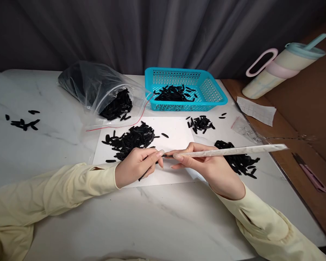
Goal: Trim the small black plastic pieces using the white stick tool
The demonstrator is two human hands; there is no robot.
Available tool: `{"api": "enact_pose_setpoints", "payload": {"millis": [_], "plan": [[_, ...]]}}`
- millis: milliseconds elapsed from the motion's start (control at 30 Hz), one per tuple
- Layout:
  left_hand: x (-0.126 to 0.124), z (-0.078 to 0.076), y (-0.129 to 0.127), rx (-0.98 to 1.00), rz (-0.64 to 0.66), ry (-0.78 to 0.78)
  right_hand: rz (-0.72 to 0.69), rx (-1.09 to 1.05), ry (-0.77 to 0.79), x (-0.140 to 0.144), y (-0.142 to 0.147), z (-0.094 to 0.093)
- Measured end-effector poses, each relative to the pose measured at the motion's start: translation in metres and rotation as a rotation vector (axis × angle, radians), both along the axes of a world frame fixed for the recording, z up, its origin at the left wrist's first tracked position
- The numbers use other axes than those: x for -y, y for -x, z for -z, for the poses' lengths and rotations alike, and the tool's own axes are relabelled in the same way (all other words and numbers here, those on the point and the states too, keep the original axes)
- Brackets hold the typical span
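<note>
1. The left hand [137, 165] is closed around a small black piece [143, 175], pinching it between thumb and fingers; one dark end sticks out below the palm, and the fingertips point right, toward the other hand.
2. The right hand [206, 163] grips a long white stick [233, 150] near its left end. The stick runs right and slightly up, passing over a dark pile.
3. The fingertips of both hands nearly meet above a white paper sheet [176, 136] lying on the tabletop [152, 217]. A thin dark tip shows between them; whether it belongs to the stick or to the piece, I cannot tell.
4. On the sheet, just beyond the left hand, lies a heap of black pieces [133, 139], with a few strays beside it.
5. A second pile [240, 159] lies behind the right hand on the bare marble surface, and a smaller cluster [201, 123] sits near the sheet's far right corner.
6. A turquoise basket [212, 90] stands at the far edge, holding more black pieces.
7. Left of the basket, a clear plastic bag [95, 81] lies on its side, its mouth spilling black pieces toward the sheet.
8. A few loose pieces [23, 123] lie far left, well apart from everything else.
9. On the brown surface to the right lie a tumbler [282, 67] with a pink handle and a pink cutter [311, 177].
10. Both arms wear pale yellow sleeves [57, 188].
</note>
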State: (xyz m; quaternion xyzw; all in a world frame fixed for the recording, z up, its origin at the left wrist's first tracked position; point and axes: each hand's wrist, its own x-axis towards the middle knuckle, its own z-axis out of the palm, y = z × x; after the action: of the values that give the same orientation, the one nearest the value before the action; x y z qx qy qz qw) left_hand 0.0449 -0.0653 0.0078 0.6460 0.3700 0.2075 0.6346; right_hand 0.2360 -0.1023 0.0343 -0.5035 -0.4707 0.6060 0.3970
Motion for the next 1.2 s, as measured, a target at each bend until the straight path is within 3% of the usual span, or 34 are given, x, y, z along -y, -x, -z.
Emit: {"api": "enact_pose_setpoints", "payload": {"millis": [333,467,533,567,667,733,800,900,1000,1100,1200], "plan": [[0.001,0.001,0.001,-0.005,0.033,-0.018,0.04,0.027,-0.015,-0.002,-0.002,-0.004],[-0.003,-0.005,0.001,-0.027,0.018,-0.115,0.128,0.182,-0.084,-0.005,-0.003,0.008],[-0.009,-0.02,0.001,-0.074,0.005,-0.22,0.153,0.391,-0.279,-0.005,-0.003,0.019],[-0.013,-0.031,0.0,-0.105,0.002,-0.272,0.167,0.536,-0.453,-0.005,-0.003,0.025],[-0.027,-0.07,-0.012,-0.223,0.102,-0.462,0.011,1.039,-0.964,-0.005,-0.001,0.04],[-0.035,-0.089,-0.034,-0.257,0.085,-0.677,-0.053,1.153,-1.065,-0.006,0.0,0.047],[-0.041,-0.095,-0.068,-0.279,0.218,-0.816,-0.103,1.204,-1.1,-0.009,0.002,0.051],[-0.046,-0.077,-0.13,-0.348,0.481,-0.892,-0.134,1.28,-1.114,-0.015,0.002,0.055],[-0.05,-0.05,-0.182,-0.418,0.57,-0.84,-0.137,1.326,-1.113,-0.02,0.002,0.055],[-0.052,-0.031,-0.205,-0.434,0.624,-0.782,-0.153,1.336,-1.105,-0.023,0.002,0.054],[-0.055,-0.023,-0.209,-0.442,0.615,-0.723,-0.142,1.33,-1.074,-0.023,0.003,0.052]]}}
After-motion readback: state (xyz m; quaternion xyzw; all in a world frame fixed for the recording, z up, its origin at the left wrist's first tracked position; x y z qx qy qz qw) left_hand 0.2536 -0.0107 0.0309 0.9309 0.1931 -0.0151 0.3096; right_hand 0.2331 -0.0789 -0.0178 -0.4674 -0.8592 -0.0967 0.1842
